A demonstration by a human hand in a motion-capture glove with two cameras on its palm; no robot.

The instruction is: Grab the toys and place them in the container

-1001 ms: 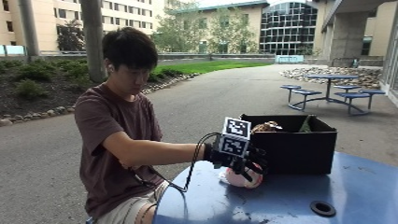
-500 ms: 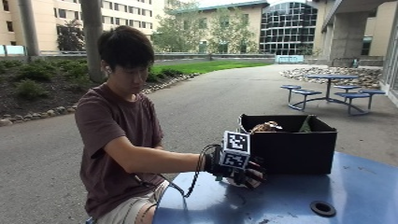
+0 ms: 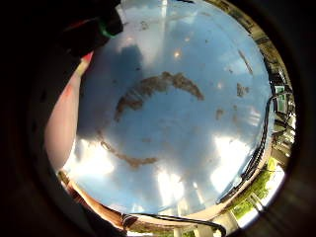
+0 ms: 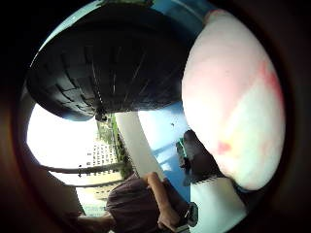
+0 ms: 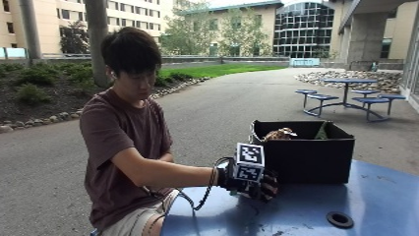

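Gripped within the curled fingers of the gloved right hand (image 5: pixel 252 182) is a pink and white toy (image 4: pixel 233 104), seated close against the palm; in the outside view the glove hides it almost entirely. Hand and toy sit low over the blue table (image 5: pixel 367 196), just in front of the black container (image 5: pixel 304 152), which already holds other toys (image 5: pixel 280 133). Assessed risk: the rounded toy could slip from the fingers, or the hand could catch the container's near wall if lifted too low.

container (image 5: pixel 308 160) on table (image 5: pixel 367 206), toys (image 5: pixel 280 133) inside
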